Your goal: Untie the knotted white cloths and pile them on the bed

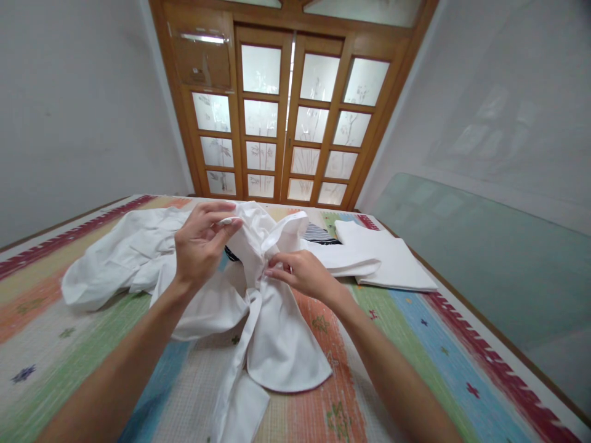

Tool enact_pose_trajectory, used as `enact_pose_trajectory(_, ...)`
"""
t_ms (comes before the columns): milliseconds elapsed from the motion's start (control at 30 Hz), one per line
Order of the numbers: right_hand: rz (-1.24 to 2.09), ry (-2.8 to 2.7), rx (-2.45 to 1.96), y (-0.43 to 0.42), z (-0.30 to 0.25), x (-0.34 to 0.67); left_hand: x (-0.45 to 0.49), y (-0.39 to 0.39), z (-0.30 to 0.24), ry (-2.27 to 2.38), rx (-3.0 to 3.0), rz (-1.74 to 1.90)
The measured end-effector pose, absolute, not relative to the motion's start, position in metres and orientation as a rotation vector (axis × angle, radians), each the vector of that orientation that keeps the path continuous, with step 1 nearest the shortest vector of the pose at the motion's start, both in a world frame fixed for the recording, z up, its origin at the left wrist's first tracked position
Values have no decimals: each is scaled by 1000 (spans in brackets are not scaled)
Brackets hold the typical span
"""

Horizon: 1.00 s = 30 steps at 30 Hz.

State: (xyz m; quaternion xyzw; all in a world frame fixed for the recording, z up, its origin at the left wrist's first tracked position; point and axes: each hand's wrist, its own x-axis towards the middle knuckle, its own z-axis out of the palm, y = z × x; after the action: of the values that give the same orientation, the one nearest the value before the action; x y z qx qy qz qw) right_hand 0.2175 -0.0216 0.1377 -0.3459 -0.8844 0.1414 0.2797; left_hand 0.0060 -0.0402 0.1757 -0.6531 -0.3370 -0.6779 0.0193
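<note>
A crumpled white shirt [277, 332] lies on a striped, many-coloured mat [415, 344]. My left hand [201, 243] lifts the shirt's upper edge near the collar, fingers pinched on the cloth. My right hand [300, 274] pinches the shirt's front placket a little lower, at the middle. The shirt's sleeves and body trail off to the left and down toward me.
A folded white garment [392, 264] lies at the right on the mat, with a dark striped cloth [318, 234] behind it. A wooden door with frosted glass panes [286, 117] stands beyond. A glass sheet [484, 258] leans along the right wall.
</note>
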Motion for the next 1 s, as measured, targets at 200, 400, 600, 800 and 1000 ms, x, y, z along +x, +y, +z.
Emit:
enact_pose_trajectory(200, 265, -2172, -1030, -19, 132, 211, 4, -39, 176, -1026, -2046, -2190)
enact_pose_trajectory(400, 1079, -1840, -774, -32, 135, 199, 9, -48, 178, -951, -2193, -2126)
enact_pose_trajectory(600, 1146, -1568, -777, -25, 130, 197, 2, -41, 177, -1188, -2086, -1887)
enact_pose_trajectory(800, 940, -1647, -805, -25, 127, 198, -28, -15, 149, -1721, -2119, -1092)
enact_pose_trajectory(1000, 983, -1772, -766, -28, 118, 190, -12, -35, 165, -1333, -2427, -1098)
